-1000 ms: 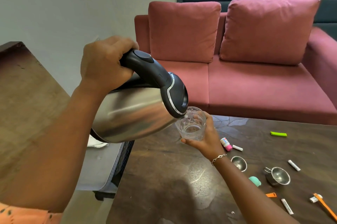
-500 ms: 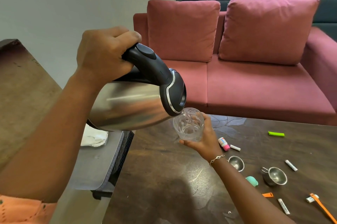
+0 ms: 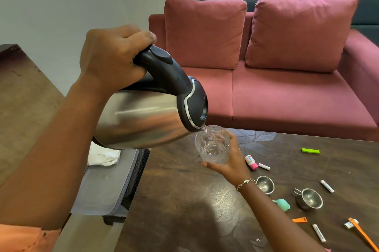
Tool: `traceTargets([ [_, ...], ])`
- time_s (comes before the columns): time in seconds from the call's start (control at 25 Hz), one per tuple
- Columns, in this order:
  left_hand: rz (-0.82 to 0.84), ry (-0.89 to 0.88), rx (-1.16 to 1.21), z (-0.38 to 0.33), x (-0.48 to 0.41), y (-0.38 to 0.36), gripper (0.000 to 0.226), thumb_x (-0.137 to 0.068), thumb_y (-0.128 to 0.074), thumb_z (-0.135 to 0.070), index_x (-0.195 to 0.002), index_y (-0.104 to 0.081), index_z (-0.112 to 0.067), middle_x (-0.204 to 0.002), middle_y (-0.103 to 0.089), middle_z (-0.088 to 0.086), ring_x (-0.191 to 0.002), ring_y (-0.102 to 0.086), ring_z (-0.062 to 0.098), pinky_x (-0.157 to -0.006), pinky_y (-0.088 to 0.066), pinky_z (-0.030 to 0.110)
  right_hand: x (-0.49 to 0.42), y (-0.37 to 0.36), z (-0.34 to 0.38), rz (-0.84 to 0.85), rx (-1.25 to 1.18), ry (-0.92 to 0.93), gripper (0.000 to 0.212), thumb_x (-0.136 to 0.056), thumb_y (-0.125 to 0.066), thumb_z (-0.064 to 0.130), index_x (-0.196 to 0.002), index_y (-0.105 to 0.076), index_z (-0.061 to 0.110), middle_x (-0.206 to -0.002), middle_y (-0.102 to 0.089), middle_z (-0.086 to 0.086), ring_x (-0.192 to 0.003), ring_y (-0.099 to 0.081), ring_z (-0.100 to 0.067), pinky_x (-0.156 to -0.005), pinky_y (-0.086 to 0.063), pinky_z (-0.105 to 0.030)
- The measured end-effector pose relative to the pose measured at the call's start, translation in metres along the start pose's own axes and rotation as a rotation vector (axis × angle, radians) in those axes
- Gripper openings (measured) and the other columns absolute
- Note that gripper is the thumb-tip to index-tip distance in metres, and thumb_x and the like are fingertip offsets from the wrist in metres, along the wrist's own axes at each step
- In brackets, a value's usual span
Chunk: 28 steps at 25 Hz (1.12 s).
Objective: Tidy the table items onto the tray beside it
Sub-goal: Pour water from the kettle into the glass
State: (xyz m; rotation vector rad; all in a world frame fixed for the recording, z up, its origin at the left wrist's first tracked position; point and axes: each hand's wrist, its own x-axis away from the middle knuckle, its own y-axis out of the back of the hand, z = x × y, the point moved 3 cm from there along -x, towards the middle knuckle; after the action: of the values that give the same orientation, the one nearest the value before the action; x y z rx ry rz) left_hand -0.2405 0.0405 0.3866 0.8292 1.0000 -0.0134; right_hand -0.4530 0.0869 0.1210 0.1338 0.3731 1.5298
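My left hand grips the black handle of a steel kettle, tilted with its spout over a clear glass. A thin stream of water runs into the glass. My right hand holds the glass from below and behind, above the dark wooden table. On the table's right part lie two small steel cups, a pink-capped bottle, white sticks, a green clip, a teal piece and orange pieces. The grey tray sits left of the table.
A crumpled white cloth lies on the tray, partly under the kettle. A red sofa with two cushions stands behind the table. A brown wooden surface runs along the far left.
The kettle has tipped further, its base lifting up off the tray side, and water now pours into the glass. The glass hand has stayed nearly in place.
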Motion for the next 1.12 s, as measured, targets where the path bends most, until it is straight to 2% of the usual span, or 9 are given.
traceTargets([
  [0.12,0.007,0.009,-0.005,0.0015,0.0009,0.0004,0.018,-0.071,-0.057,-0.002,-0.086,-0.066,-0.006,-0.065,-0.065,0.015,-0.050,-0.055,0.033,-0.042,-0.042,0.031,0.0024,-0.0005,-0.0011,0.010,0.006,-0.001,0.096,-0.046,-0.081,0.045,-0.125,-0.030,0.024,-0.124,-0.050,-0.001,-0.116,-0.051,-0.015,-0.099,-0.042,-0.029],
  [0.32,0.004,0.015,-0.018,0.0026,0.0019,0.0011,0.019,-0.072,-0.056,-0.003,-0.087,-0.067,-0.006,-0.068,-0.066,0.016,-0.052,-0.058,0.035,-0.044,-0.043,0.031,0.0039,-0.0015,-0.0014,0.022,-0.002,0.008,0.091,-0.049,-0.082,0.035,-0.121,-0.027,0.031,-0.125,-0.049,-0.002,-0.116,-0.050,-0.015,-0.096,-0.040,-0.023],
  [0.48,0.007,0.015,-0.014,-0.0004,0.0033,0.0020,0.020,-0.070,-0.055,-0.001,-0.086,-0.067,-0.005,-0.067,-0.066,0.016,-0.051,-0.057,0.034,-0.046,-0.041,0.028,0.0045,-0.0021,-0.0068,0.016,-0.008,0.009,0.090,-0.048,-0.088,0.029,-0.115,-0.029,0.041,-0.122,-0.050,0.003,-0.114,-0.050,-0.012,-0.091,-0.036,-0.006],
  [0.6,0.010,0.002,-0.018,-0.0014,0.0032,0.0035,0.019,-0.072,-0.054,-0.003,-0.086,-0.067,-0.003,-0.067,-0.066,0.017,-0.051,-0.057,0.035,-0.048,-0.039,0.026,0.0064,-0.0017,-0.0074,0.012,-0.001,0.010,0.088,-0.046,-0.083,0.039,-0.115,-0.029,0.042,-0.121,-0.050,0.005,-0.113,-0.050,-0.009,-0.090,-0.034,-0.006],
  [0.76,0.009,-0.009,-0.015,-0.0028,0.0029,0.0046,0.019,-0.074,-0.053,-0.005,-0.087,-0.067,-0.003,-0.068,-0.067,0.017,-0.051,-0.058,0.035,-0.045,-0.043,0.030,0.0082,-0.0022,-0.0067,0.009,-0.004,0.012,0.087,-0.044,-0.078,0.050,-0.114,-0.027,0.043,-0.124,-0.050,0.001,-0.113,-0.050,-0.012,-0.090,-0.036,-0.011],
  [0.96,0.001,-0.021,-0.019,-0.0037,0.0024,0.0061,0.018,-0.073,-0.053,-0.005,-0.088,-0.064,-0.007,-0.068,-0.067,0.017,-0.052,-0.059,0.036,-0.042,-0.045,0.032,0.0097,-0.0011,-0.0084,0.029,0.009,0.023,0.091,-0.048,-0.084,0.039,-0.118,-0.026,0.038,-0.122,-0.048,0.003,-0.114,-0.050,-0.013,-0.089,-0.036,-0.008],
  [1.12,0.006,-0.029,-0.021,-0.0037,0.0024,0.0064,0.018,-0.075,-0.052,-0.005,-0.088,-0.064,-0.006,-0.068,-0.067,0.018,-0.052,-0.059,0.037,-0.043,-0.046,0.033,0.0105,-0.0005,-0.0087,0.021,-0.016,0.025,0.087,-0.045,-0.078,0.050,-0.116,-0.028,0.040,-0.122,-0.049,0.001,-0.114,-0.050,-0.012,-0.092,-0.039,-0.014],
])
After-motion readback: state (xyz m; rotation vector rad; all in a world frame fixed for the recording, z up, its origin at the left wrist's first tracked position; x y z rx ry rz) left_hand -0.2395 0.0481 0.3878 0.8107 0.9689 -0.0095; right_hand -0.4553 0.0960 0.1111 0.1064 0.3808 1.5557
